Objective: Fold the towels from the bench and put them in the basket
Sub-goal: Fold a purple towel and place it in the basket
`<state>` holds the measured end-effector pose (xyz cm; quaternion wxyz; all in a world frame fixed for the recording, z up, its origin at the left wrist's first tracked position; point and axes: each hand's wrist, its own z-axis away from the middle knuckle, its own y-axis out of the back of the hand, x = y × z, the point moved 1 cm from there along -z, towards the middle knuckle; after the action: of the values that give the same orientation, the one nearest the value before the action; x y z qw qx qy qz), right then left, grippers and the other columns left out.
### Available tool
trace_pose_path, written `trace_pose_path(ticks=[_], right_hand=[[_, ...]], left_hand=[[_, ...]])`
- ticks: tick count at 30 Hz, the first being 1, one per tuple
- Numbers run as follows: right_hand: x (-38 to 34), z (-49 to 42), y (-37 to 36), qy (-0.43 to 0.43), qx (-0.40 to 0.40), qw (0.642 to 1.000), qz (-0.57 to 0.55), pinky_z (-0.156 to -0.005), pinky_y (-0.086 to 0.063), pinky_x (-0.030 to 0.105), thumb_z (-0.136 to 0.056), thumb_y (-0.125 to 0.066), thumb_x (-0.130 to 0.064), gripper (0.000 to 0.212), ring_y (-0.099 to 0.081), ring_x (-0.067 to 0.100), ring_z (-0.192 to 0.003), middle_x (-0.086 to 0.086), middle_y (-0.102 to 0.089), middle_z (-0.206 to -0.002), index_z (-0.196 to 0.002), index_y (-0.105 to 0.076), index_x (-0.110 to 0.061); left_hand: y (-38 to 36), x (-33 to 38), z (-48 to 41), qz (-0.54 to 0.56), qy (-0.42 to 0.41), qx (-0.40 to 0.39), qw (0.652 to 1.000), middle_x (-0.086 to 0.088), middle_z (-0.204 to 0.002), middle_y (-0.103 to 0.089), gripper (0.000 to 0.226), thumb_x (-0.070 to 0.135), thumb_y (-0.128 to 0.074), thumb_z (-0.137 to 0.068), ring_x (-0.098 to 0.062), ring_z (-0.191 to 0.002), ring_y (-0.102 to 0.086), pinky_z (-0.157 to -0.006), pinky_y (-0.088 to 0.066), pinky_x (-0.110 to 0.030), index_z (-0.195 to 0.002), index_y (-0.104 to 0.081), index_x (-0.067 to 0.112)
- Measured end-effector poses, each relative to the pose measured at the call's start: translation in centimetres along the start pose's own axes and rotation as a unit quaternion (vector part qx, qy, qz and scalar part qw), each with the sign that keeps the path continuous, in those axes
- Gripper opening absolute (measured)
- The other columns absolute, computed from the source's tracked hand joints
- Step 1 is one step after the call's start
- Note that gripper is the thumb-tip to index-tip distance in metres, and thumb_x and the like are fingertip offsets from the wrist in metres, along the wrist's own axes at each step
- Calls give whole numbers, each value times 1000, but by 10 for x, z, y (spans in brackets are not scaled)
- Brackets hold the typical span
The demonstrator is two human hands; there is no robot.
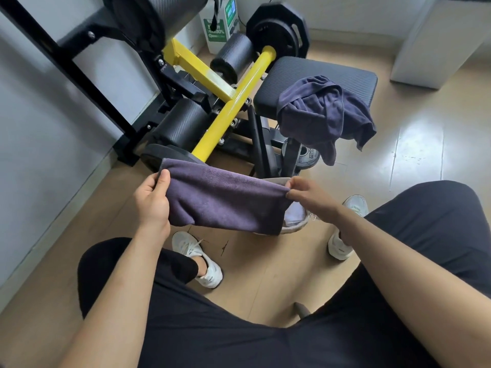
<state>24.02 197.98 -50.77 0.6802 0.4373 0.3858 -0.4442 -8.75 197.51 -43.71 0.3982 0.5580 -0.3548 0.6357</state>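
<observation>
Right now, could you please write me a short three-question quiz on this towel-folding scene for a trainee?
1. True or false: the left hand and the right hand each hold an end of the purple towel.
2. Where does the crumpled dark towel heap lie? A) on the bench seat B) on the floor C) on the person's lap.
3. What hides most of the basket?
Key: 1 true; 2 A; 3 the purple towel.

Black shorts point(265, 341), white sneakers point(202, 264)
</observation>
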Motion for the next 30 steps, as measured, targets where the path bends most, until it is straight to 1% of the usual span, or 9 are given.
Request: trace_pose_path(ticks=[5, 10, 13, 16, 18, 21, 25, 27, 30], right_hand=[[-15, 6, 10, -1, -26, 990, -136, -69, -58, 28, -88, -61, 10, 17, -62, 21, -81, 15, -63, -86, -94, -57, -5], [-23, 9, 17, 26, 28, 987, -156, -66, -58, 25, -86, -64, 13, 13, -64, 25, -80, 17, -65, -83, -96, -63, 5], [-24, 10, 20, 41, 53, 987, -148, -73, -61, 26, -84, -66, 14, 17, -66, 23, -81, 16, -69, -85, -101, -65, 10], [-25, 10, 23, 44, 63, 987, -139, -84, -60, 36, -82, -70, 12, 16, -68, 23, -83, 14, -72, -86, -97, -69, 4], [-24, 10, 25, 41, 71, 985, -153, -86, -58, 43, -81, -73, 10, 13, -66, 24, -79, 13, -71, -81, -87, -67, 0], [-21, 8, 26, 39, 101, 981, -163, -80, -53, 46, -80, -76, 5, 16, -56, 27, -75, 14, -60, -75, -80, -61, 0], [-20, 7, 23, 29, 122, 977, -171, -71, -61, 32, -84, -72, 6, 20, -64, 23, -80, 17, -67, -87, -102, -69, -3], [-18, 6, 22, 21, 115, 982, -146, -76, -62, 34, -88, -68, 6, 20, -67, 23, -83, 17, -71, -91, -107, -71, 1], [-16, 6, 20, 9, 120, 986, -112, -71, -63, 39, -90, -63, 6, 11, -68, 21, -75, 16, -72, -83, -99, -71, 6]], left_hand=[[16, -13, -10, -16, 67, 53, 996, -5, -103, -74, 16, 29, -61, -102, -24, -104, -72, -87, -59, -37, -97, -71, 19], [19, -19, -13, -38, 96, 85, 991, -8, -112, -74, 18, 35, -64, -99, -27, -108, -71, -94, -58, -42, -102, -71, 18], [18, -20, -13, -26, 108, 90, 990, -10, -120, -72, 29, 36, -65, -99, -25, -109, -71, -95, -57, -42, -117, -71, 14], [19, -21, -13, -25, 109, 93, 989, -9, -122, -72, 29, 35, -66, -98, -25, -113, -69, -103, -54, -46, -118, -71, 15], [17, -19, -12, -22, 107, 93, 990, -9, -121, -72, 25, 34, -64, -99, -24, -113, -69, -100, -55, -42, -115, -71, 16], [14, -20, -9, -13, 107, 83, 991, -9, -118, -71, 24, 31, -61, -102, -21, -107, -69, -84, -56, -32, -116, -68, 13], [11, -19, -6, -20, 95, 64, 993, -7, -108, -72, 22, 29, -60, -103, -16, -95, -70, -73, -56, -26, -113, -68, 11], [10, -19, -6, -36, 84, 46, 995, -8, -103, -72, 19, 26, -59, -103, -19, -94, -69, -75, -57, -28, -106, -68, 10], [13, -22, -8, -74, 62, 17, 995, -17, -104, -73, 18, 26, -65, -99, -31, -102, -71, -90, -57, -45, -96, -71, 9]])
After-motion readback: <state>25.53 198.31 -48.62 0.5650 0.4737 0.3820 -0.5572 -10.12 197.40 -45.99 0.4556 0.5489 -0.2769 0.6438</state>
